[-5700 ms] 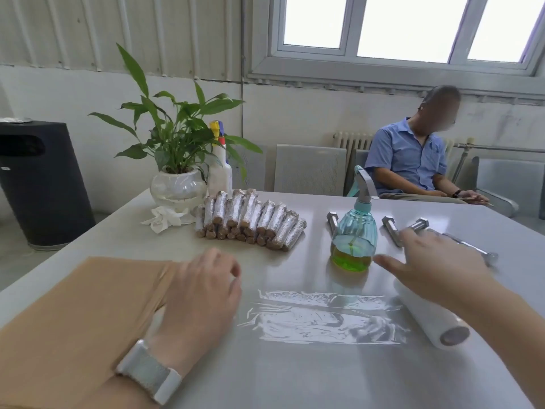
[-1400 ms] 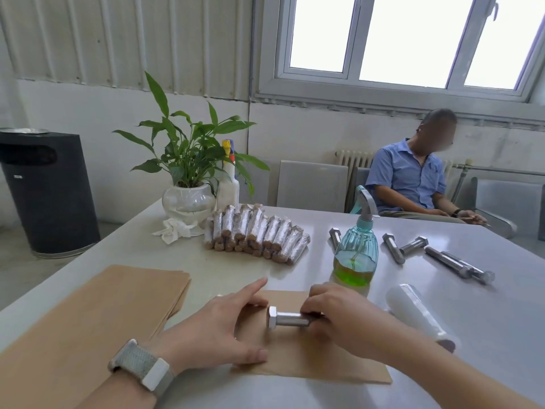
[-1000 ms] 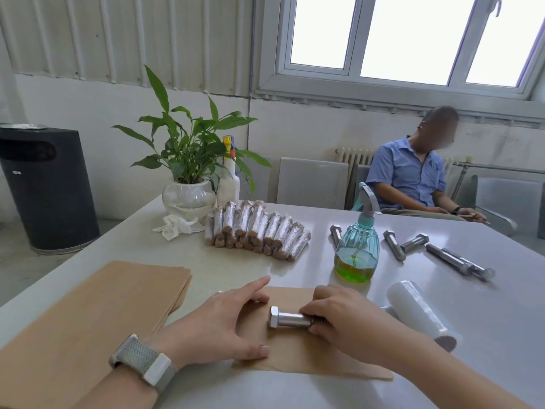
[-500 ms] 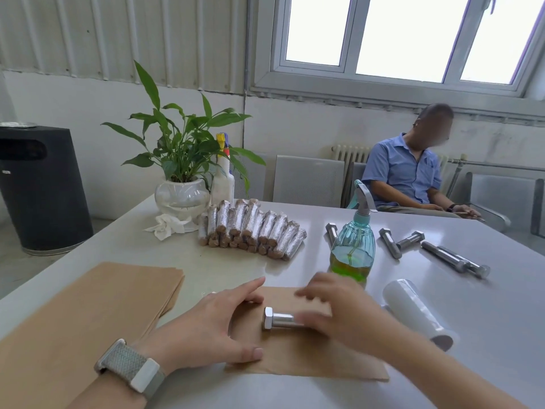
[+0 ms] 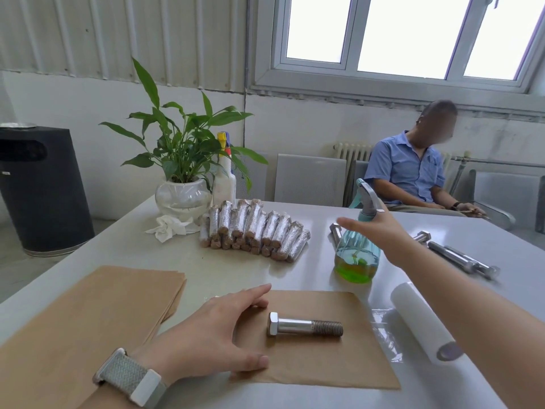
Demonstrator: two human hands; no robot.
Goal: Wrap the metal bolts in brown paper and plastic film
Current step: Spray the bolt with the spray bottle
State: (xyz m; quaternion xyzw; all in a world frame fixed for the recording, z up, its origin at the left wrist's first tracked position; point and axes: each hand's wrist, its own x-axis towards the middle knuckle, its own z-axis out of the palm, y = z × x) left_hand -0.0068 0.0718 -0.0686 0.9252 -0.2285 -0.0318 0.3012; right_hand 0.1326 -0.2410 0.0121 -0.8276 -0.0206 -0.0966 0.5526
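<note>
One metal bolt (image 5: 305,327) lies on a brown paper sheet (image 5: 318,364) that the left hand (image 5: 212,335) pins flat with straight fingers, while the right hand (image 5: 380,228), fingers spread and holding nothing, reaches at the spray bottle (image 5: 355,255).

No readable text anywhere in this shot. The black bin (image 5: 41,190) at far left carries a small pale label on its side, too small to make out. The white bottle (image 5: 224,184) behind the plant shows no legible print, and the spray bottle (image 5: 356,255) with green liquid bears no visible label. No print can be made out on the watch (image 5: 132,379) at the left wrist.
</note>
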